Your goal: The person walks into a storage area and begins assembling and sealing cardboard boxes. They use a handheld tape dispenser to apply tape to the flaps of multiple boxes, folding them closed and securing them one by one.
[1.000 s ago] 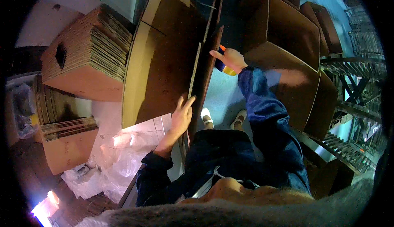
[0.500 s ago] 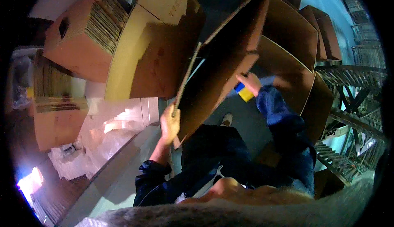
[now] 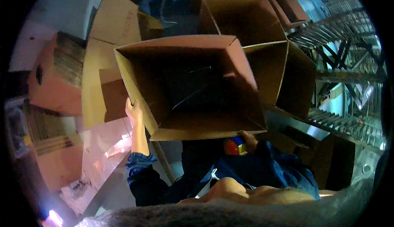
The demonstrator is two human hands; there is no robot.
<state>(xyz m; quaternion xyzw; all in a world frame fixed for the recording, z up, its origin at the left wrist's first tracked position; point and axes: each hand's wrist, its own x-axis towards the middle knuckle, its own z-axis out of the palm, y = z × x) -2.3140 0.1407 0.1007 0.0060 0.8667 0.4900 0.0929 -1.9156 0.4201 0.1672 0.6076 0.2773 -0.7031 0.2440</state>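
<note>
An opened-out cardboard box (image 3: 197,134) hangs in front of me, its top facing me and its inside in dark shadow. My left hand (image 3: 134,111) is closed on its left wall, thumb over the edge. At the near right corner, my right hand (image 3: 249,141) has its fingers at the box's near edge. That hand also holds what looks like a tape dispenser (image 3: 234,145), blue and yellow with a red round part, just under the edge. Part of the dispenser and the right palm are hidden.
Open cardboard boxes (image 3: 246,17) stand beyond and to the right. A large tan box (image 3: 113,26) is at the left, beside a bundle of flattened cartons (image 3: 55,77). Clear plastic wrap (image 3: 76,196) lies lower left. Metal racking (image 3: 349,77) lines the right side.
The box has opened from a narrow, slanted shape to a wide four-sided one and turned toward me. My right hand has come nearer with the tape dispenser; my left moved left and up.
</note>
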